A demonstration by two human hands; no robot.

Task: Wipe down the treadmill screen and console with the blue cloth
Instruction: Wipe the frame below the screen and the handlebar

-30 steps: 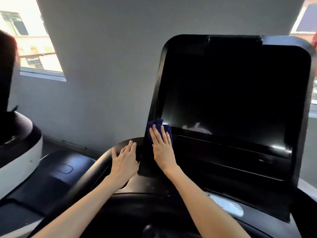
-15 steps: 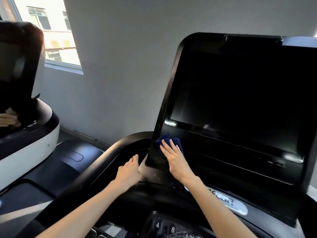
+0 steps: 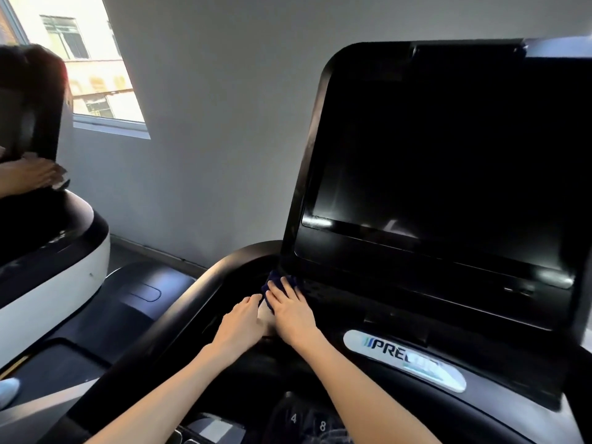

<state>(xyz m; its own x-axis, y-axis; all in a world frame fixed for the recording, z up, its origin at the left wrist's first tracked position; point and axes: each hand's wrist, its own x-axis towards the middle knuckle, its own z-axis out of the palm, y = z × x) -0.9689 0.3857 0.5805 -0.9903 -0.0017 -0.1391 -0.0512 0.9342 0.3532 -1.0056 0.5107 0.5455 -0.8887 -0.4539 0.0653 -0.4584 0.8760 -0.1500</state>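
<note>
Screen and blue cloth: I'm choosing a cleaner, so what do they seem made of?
Screen: likely glass or glossy plastic, black, with sharp reflections along its lower edge. Blue cloth: soft fabric, maybe microfibre; matte, bunched under the right hand.

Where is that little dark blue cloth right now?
In the head view, the dark blue cloth lies under the fingers of the right hand, at the lower left corner of the black treadmill screen panel, just beside the left hand.

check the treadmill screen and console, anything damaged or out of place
Nothing stands out. The screen is dark with no cracks, the console looks intact, and the right hand presses the blue cloth at the screen's lower left corner.
</note>
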